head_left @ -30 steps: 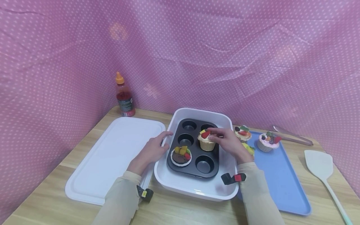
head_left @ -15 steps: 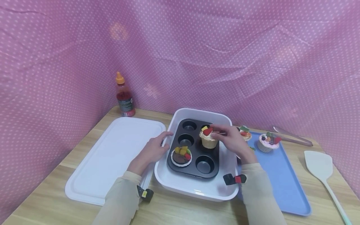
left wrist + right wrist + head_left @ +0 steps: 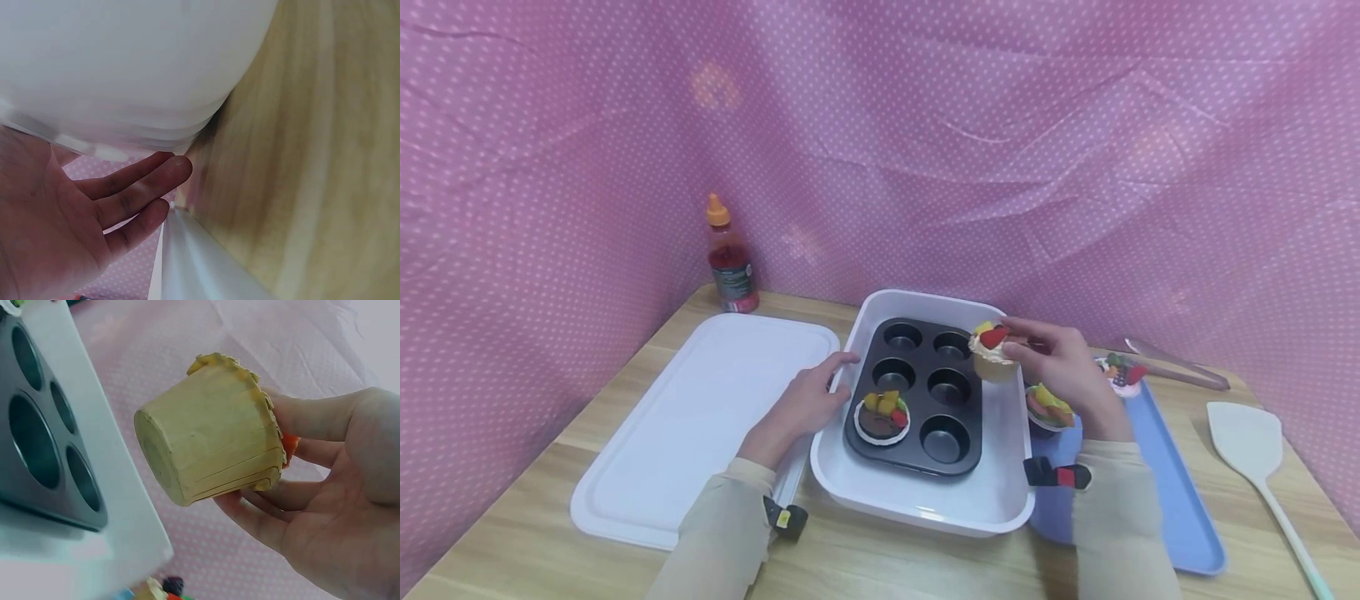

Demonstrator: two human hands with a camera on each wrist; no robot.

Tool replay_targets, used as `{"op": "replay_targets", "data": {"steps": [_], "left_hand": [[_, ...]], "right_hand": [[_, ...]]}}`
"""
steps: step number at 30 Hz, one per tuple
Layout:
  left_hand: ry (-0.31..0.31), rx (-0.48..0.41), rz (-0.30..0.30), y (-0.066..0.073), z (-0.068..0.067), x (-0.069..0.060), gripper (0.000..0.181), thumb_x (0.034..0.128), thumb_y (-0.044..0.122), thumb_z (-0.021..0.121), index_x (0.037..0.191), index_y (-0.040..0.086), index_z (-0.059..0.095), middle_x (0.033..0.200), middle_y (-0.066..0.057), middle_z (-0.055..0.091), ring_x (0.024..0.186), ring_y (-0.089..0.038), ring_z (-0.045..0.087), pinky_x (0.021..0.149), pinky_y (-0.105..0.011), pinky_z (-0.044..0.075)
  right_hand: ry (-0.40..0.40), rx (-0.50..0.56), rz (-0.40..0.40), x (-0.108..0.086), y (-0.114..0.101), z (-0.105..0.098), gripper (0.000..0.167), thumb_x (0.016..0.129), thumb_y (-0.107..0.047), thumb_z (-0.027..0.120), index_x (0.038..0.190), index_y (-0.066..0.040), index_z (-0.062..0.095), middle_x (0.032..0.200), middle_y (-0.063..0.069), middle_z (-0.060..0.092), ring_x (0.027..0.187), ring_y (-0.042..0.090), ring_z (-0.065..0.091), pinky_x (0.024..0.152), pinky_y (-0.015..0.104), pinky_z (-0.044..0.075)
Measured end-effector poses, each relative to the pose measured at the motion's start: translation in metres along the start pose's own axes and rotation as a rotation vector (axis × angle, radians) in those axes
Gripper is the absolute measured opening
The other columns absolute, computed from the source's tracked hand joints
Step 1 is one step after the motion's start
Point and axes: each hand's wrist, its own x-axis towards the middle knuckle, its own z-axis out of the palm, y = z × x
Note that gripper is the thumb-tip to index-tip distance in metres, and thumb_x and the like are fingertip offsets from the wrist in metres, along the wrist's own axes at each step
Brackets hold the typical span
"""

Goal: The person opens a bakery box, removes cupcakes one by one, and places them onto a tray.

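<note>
My right hand [image 3: 1063, 367] pinches a cream-topped cupcake [image 3: 992, 360] by its upper part, over the right rim of the white basin [image 3: 917, 517]. In the right wrist view the cupcake's pale yellow paper cup [image 3: 212, 431] shows, apart from the pan. Inside the basin lies a dark muffin pan [image 3: 917, 458]; a chocolate cupcake with fruit [image 3: 882, 417] sits in its near left cup, and the other cups hold nothing. My left hand [image 3: 808, 400] rests at the basin's left side, its fingers extended along the outer wall, as the left wrist view shows from below.
A white board [image 3: 700, 425] lies left of the basin, a sauce bottle [image 3: 730, 262] behind it. To the right is a blue tray [image 3: 1187, 500] with a yellow-topped cupcake [image 3: 1048, 408] and a pink one [image 3: 1123, 379]. Tongs [image 3: 1180, 364] and a spatula [image 3: 1247, 437] lie farther right.
My right hand has lifted the cream cupcake away from the pan's middle right cup and moved it right, to the basin's rim. The left hand stays where it was.
</note>
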Motion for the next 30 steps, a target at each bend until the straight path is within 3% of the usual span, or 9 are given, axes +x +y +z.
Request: {"op": "replay_targets", "data": {"steps": [4, 11, 17, 21, 25, 30], "left_hand": [[0.0, 0.007, -0.001, 0.0, 0.0, 0.0, 0.049, 0.1, 0.023, 0.052, 0.148, 0.032, 0.046, 0.137, -0.013, 0.062, 0.115, -0.027, 0.061, 0.105, -0.054, 0.049], [0.007, 0.021, 0.012, 0.001, 0.0, 0.0, 0.048, 0.0998, 0.023, 0.053, 0.147, 0.032, 0.048, 0.134, -0.014, 0.064, 0.11, -0.027, 0.061, 0.103, -0.053, 0.05], [0.01, 0.029, 0.016, 0.001, 0.0, 0.0, 0.048, 0.0996, 0.023, 0.053, 0.147, 0.032, 0.048, 0.133, -0.014, 0.064, 0.109, -0.027, 0.061, 0.103, -0.053, 0.049], [0.003, 0.017, 0.01, 0.001, 0.0, 0.0, 0.049, 0.0998, 0.024, 0.052, 0.148, 0.032, 0.047, 0.139, -0.015, 0.061, 0.118, -0.029, 0.061, 0.106, -0.055, 0.047], [0.011, 0.017, 0.023, -0.001, 0.0, 0.0, 0.049, 0.0993, 0.023, 0.052, 0.147, 0.031, 0.047, 0.139, -0.015, 0.061, 0.119, -0.03, 0.061, 0.107, -0.055, 0.047], [0.01, 0.01, 0.029, -0.002, -0.001, 0.002, 0.049, 0.0995, 0.022, 0.052, 0.148, 0.031, 0.047, 0.139, -0.016, 0.061, 0.118, -0.03, 0.061, 0.107, -0.056, 0.046]], "right_hand": [[0.044, -0.011, -0.005, -0.004, 0.005, -0.011, 0.047, 0.098, -0.029, 0.067, 0.141, -0.013, 0.06, 0.125, 0.017, 0.069, 0.115, 0.033, 0.065, 0.09, 0.029, 0.054], [0.092, -0.013, 0.037, -0.013, 0.011, -0.027, 0.048, 0.098, -0.034, 0.065, 0.142, -0.015, 0.059, 0.132, 0.018, 0.066, 0.122, 0.037, 0.061, 0.1, 0.048, 0.051], [0.123, -0.048, 0.055, -0.018, 0.019, -0.034, 0.049, 0.099, -0.033, 0.065, 0.143, -0.014, 0.058, 0.131, 0.018, 0.066, 0.117, 0.028, 0.061, 0.089, 0.024, 0.047], [0.145, -0.034, 0.051, -0.022, 0.024, -0.038, 0.049, 0.098, -0.031, 0.066, 0.143, -0.013, 0.058, 0.126, 0.017, 0.069, 0.104, 0.009, 0.062, 0.084, 0.017, 0.047], [0.169, 0.004, 0.013, -0.025, 0.027, -0.04, 0.048, 0.097, -0.025, 0.068, 0.141, -0.007, 0.059, 0.11, 0.0, 0.073, 0.091, -0.008, 0.061, 0.078, 0.009, 0.049], [0.191, 0.028, 0.004, -0.031, 0.033, -0.046, 0.048, 0.096, -0.023, 0.069, 0.139, -0.004, 0.06, 0.096, -0.028, 0.065, 0.091, -0.011, 0.061, 0.078, 0.007, 0.049]]}}
